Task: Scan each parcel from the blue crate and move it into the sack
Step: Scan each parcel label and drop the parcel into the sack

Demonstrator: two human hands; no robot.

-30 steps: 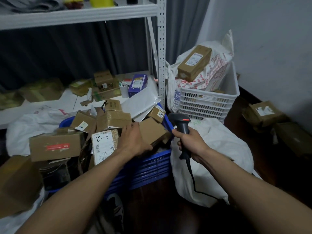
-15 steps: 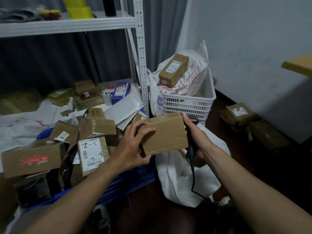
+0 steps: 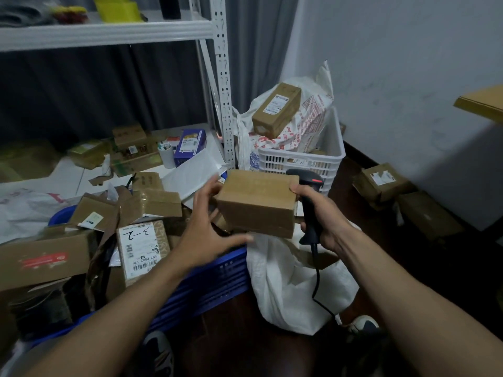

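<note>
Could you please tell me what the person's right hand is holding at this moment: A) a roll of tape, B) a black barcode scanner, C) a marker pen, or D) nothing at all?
B: the right hand has its fingers wrapped around the handle of the black scanner, whose cable hangs below.

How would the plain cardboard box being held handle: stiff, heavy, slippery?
Probably stiff: the cardboard box shows crisp edges in the left hand. Likely light, as spread fingers carry it while the right hand also grips the scanner.
</note>
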